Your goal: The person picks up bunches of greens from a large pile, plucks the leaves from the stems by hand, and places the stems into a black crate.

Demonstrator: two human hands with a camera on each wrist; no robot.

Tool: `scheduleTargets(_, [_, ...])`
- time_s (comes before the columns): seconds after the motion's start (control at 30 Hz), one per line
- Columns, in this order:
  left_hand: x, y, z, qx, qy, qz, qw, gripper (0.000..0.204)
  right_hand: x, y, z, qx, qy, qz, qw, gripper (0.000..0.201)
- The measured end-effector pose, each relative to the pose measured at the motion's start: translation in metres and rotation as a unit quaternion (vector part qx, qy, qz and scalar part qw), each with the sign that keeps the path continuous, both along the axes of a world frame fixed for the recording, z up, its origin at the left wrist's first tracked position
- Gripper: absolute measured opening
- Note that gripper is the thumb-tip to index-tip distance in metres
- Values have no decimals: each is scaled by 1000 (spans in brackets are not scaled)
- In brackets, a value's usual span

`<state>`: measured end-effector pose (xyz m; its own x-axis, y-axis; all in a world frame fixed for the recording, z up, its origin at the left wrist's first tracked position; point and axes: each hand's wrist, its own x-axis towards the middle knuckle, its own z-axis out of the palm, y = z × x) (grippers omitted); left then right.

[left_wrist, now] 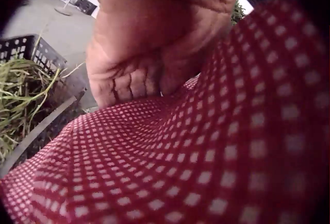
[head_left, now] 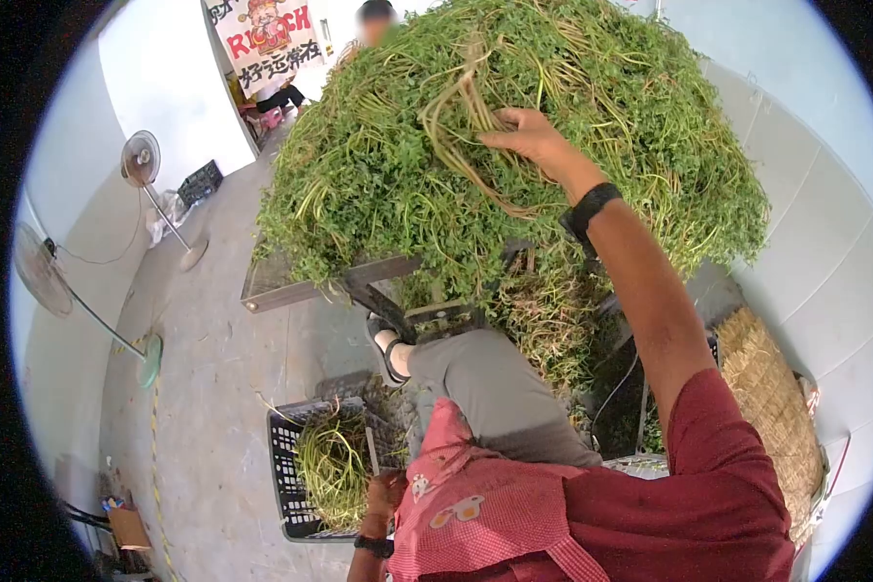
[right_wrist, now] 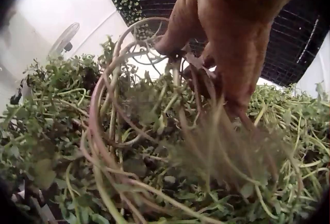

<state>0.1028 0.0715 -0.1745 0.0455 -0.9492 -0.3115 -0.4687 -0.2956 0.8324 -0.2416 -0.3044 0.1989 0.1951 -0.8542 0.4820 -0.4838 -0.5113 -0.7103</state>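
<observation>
My right hand (head_left: 533, 144) reaches over a big heap of leafy green plants (head_left: 388, 184) and pinches a few long, pale stems (right_wrist: 105, 146) between thumb and fingers. These stems loop down from the hand in the right wrist view, some of them blurred, over the leaves. My left hand (head_left: 383, 495) is low by my lap, against the red checked apron (left_wrist: 154, 146). Its palm shows in the left wrist view, but the apron hides the fingertips, so I cannot tell how they lie. Close beside it, a black crate (head_left: 283, 466) holds cut green stems (head_left: 332, 470).
The heap lies on a table (head_left: 291, 291) with a raised edge. More stems (head_left: 553, 320) are piled beneath it. Two standing fans (head_left: 141, 160) are at the left. Another person (head_left: 373, 24) is behind the heap. A woven straw mat (head_left: 761, 398) stands at the right.
</observation>
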Motion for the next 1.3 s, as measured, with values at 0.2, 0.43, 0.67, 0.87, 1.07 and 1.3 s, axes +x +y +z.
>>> scheduleTargets(0.2, [-8, 4, 6, -3, 8, 55, 998, 33, 5, -17, -17, 128, -108, 56, 984, 47])
scheduleTargets(0.43, [-4, -6, -33, -16, 198, 131, 971, 30, 66, 16, -36, -113, 135, -12, 984, 68])
scheduleTargets(0.67, [-18, -6, 7, -33, 16, 29, 999, 25, 130, 49, -68, -178, 241, -31, 954, 71])
scheduleTargets(0.87, [-32, -1, 30, -76, 35, 104, 991, 30, 129, 71, -49, -152, 248, -55, 955, 60])
scheduleTargets(1.07, [-3, -2, -58, -78, 122, 85, 986, 29, 57, 65, 3, -90, -131, 43, 986, 24])
scheduleTargets(1.3, [1, -13, -76, -97, 118, 93, 984, 23, -32, 167, 115, -176, -272, 169, 931, 29])
